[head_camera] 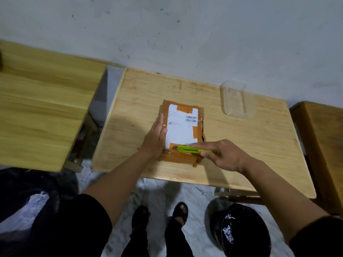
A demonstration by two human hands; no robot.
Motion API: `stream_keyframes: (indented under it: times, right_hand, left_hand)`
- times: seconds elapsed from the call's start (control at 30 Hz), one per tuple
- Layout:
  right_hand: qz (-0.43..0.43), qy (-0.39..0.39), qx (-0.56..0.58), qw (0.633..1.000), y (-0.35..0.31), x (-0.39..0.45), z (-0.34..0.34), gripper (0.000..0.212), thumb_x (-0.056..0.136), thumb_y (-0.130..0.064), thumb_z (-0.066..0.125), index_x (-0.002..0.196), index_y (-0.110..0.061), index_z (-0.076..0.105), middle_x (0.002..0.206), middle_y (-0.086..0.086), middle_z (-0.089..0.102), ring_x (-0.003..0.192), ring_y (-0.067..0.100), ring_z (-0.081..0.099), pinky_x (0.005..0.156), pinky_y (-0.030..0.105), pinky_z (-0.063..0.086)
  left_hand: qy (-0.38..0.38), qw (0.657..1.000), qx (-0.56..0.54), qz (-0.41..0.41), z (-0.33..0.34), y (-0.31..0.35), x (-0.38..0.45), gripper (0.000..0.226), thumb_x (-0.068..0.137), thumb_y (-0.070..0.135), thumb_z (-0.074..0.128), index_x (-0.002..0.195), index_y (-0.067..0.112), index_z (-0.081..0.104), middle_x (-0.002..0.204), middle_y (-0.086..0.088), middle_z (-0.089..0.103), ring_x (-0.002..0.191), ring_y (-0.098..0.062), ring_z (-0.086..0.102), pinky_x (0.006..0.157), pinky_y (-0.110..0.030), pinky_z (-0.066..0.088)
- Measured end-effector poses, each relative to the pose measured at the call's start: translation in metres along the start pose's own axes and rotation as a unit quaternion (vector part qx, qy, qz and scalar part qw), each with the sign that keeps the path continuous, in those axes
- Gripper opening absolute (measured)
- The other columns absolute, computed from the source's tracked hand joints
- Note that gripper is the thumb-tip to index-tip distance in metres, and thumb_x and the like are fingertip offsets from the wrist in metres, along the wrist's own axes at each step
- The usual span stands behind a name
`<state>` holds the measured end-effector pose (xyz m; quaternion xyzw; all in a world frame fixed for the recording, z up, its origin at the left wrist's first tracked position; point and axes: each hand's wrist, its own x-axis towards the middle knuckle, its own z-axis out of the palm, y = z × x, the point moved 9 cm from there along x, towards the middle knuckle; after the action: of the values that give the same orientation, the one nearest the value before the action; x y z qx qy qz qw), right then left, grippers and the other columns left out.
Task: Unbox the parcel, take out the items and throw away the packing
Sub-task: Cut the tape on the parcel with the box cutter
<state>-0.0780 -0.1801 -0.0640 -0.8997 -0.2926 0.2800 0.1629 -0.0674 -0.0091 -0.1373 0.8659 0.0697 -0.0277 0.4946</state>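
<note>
Brown tape covered the parcel point(182, 130), which lay flat near the middle of the wooden tabletop point(250, 145), with a white shipping label point(182, 127) on its upper face. In the head view, the left hand point(155, 140) rested on the left side of the parcel, palm down and fingers stretched flat along the edge, not gripping anything. The right hand point(220, 154) was closed around a yellow-green utility knife point(193, 149), with the index finger laid along the top of its body. The knife lay across the near part of the parcel, its tip pointing to the left and touching the box just below the label. A clear plastic container point(236, 100) stood on the far right part of the tabletop, well apart from the parcel. A second wooden table point(42, 101) stood to the left, separated by a gap. On the floor, a bin with a black bag point(245, 234) stood near the right front corner of the tabletop, with some white scraps inside. Another black bag point(27, 201) was on the floor at the left. The person's feet in dark sandals point(179, 212) were on the pale floor below.
</note>
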Motion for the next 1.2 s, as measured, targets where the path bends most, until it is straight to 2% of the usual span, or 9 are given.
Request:
stream_keyframes:
  times: [0.23, 0.47, 0.6, 0.83, 0.93, 1.03, 1.1, 1.13, 1.2]
  right_hand:
    - [-0.053, -0.046, -0.042, 0.997, -0.003, 0.02, 0.004, 0.041, 0.094, -0.035, 0.045, 0.127, -0.057, 0.037, 0.126, -0.006, 0.063, 0.098, 0.023, 0.063, 0.087, 0.037, 0.05]
    - [-0.1, -0.052, -0.109, 0.988, -0.011, 0.027, -0.002, 0.04, 0.095, -0.032, 0.044, 0.131, -0.048, 0.04, 0.114, 0.001, 0.068, 0.093, 0.027, 0.06, 0.072, 0.025, 0.037]
    - [-0.121, -0.065, -0.135, 0.981, -0.011, 0.023, -0.011, 0.041, 0.095, -0.03, 0.045, 0.131, -0.047, 0.04, 0.106, 0.005, 0.071, 0.082, 0.027, 0.059, 0.07, 0.024, 0.033]
    - [-0.085, -0.112, -0.191, 0.971, 0.017, 0.004, -0.016, 0.042, 0.095, -0.027, 0.044, 0.132, -0.046, 0.041, 0.101, 0.008, 0.071, 0.082, 0.027, 0.058, 0.068, 0.023, 0.03]
    - [-0.039, -0.13, -0.112, 0.984, 0.038, 0.004, -0.018, 0.04, 0.093, -0.026, 0.048, 0.126, -0.048, 0.046, 0.093, -0.002, 0.071, 0.063, 0.014, 0.052, 0.067, 0.025, 0.036]
    - [0.006, -0.125, 0.012, 0.992, 0.053, 0.006, -0.022, 0.036, 0.091, -0.025, 0.054, 0.116, -0.051, 0.054, 0.1, -0.001, 0.073, 0.085, 0.016, 0.063, 0.082, 0.033, 0.048]
    - [0.025, -0.112, 0.128, 0.985, 0.054, 0.002, -0.025, 0.034, 0.092, -0.018, 0.054, 0.116, -0.041, 0.056, 0.073, -0.019, 0.07, 0.063, 0.001, 0.059, 0.065, 0.021, 0.045]
    - [0.03, -0.097, 0.183, 0.978, 0.053, 0.0, -0.027, 0.032, 0.092, -0.016, 0.053, 0.117, -0.035, 0.058, 0.055, -0.019, 0.061, 0.048, 0.003, 0.048, 0.055, 0.015, 0.039]
    - [0.05, -0.037, 0.254, 0.965, 0.059, 0.001, -0.029, 0.03, 0.092, -0.017, 0.054, 0.118, -0.029, 0.062, 0.048, -0.009, 0.045, 0.045, 0.008, 0.032, 0.044, 0.013, 0.031]
  left_hand:
    - [0.014, 1.0, -0.006, -0.002, -0.002, -0.001, -0.002, 0.052, 0.099, 0.022, 0.028, 0.147, 0.019, 0.007, 0.155, -0.005, 0.019, 0.138, -0.023, 0.027, 0.107, -0.03, 0.028]
    - [0.014, 0.999, -0.019, -0.022, -0.001, -0.005, -0.005, 0.052, 0.099, 0.029, 0.03, 0.147, 0.026, 0.008, 0.155, -0.002, 0.019, 0.14, -0.021, 0.024, 0.11, -0.031, 0.025]
    - [0.013, 0.999, -0.009, -0.041, -0.002, -0.003, -0.005, 0.052, 0.099, 0.027, 0.031, 0.146, 0.028, 0.008, 0.154, -0.002, 0.022, 0.137, -0.023, 0.029, 0.099, -0.021, 0.026]
    - [0.005, 0.999, 0.001, -0.052, 0.001, -0.001, -0.006, 0.053, 0.1, 0.031, 0.028, 0.145, 0.033, 0.001, 0.154, -0.003, 0.022, 0.136, -0.027, 0.031, 0.105, -0.032, 0.029]
    - [0.007, 0.999, 0.005, -0.054, 0.002, -0.001, -0.006, 0.053, 0.1, 0.032, 0.028, 0.145, 0.034, -0.001, 0.154, -0.003, 0.022, 0.135, -0.028, 0.032, 0.105, -0.033, 0.029]
    - [0.009, 0.999, 0.003, -0.054, 0.002, -0.002, -0.006, 0.054, 0.1, 0.032, 0.028, 0.145, 0.035, -0.001, 0.154, -0.003, 0.022, 0.135, -0.028, 0.032, 0.104, -0.031, 0.029]
    - [0.007, 0.999, 0.007, -0.051, 0.003, -0.002, -0.006, 0.054, 0.1, 0.032, 0.027, 0.145, 0.035, -0.002, 0.154, -0.004, 0.022, 0.134, -0.028, 0.033, 0.104, -0.033, 0.03]
    - [0.004, 0.999, 0.007, -0.05, 0.003, -0.001, -0.006, 0.054, 0.1, 0.032, 0.027, 0.145, 0.034, -0.002, 0.154, -0.004, 0.021, 0.134, -0.028, 0.033, 0.105, -0.034, 0.03]
    - [-0.002, 0.999, 0.005, -0.051, 0.004, -0.002, -0.006, 0.054, 0.1, 0.032, 0.026, 0.145, 0.034, -0.003, 0.154, -0.004, 0.021, 0.133, -0.028, 0.035, 0.104, -0.035, 0.031]
